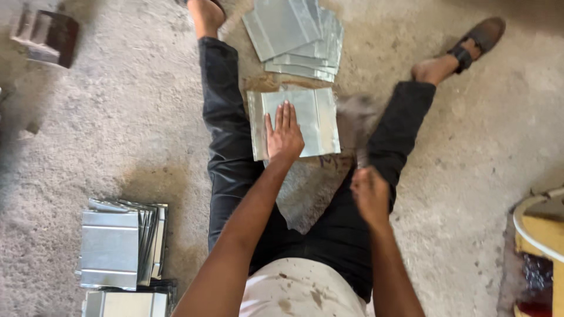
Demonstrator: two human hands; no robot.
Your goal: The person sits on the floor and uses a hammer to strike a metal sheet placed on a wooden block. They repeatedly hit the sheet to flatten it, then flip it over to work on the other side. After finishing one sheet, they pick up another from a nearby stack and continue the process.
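Note:
I sit on the concrete floor with my legs spread. A square grey metal sheet (311,120) with folded edges lies between them. My left hand (284,136) rests flat on its lower left part, fingers stretched out and pointing away from me. To the right, above my right thigh, my right hand (370,195) is closed in a fist around a thin handle. The handle leads up to a motion-blurred grey tool head (354,113) just off the sheet's right edge. The tool's kind is too blurred to tell.
A fanned stack of similar metal sheets (296,35) lies beyond the sheet, between my feet. Further stacks (120,243) stand at the lower left. A dark block (50,36) sits at the top left, and a yellow container with a white hose (543,235) at the right edge.

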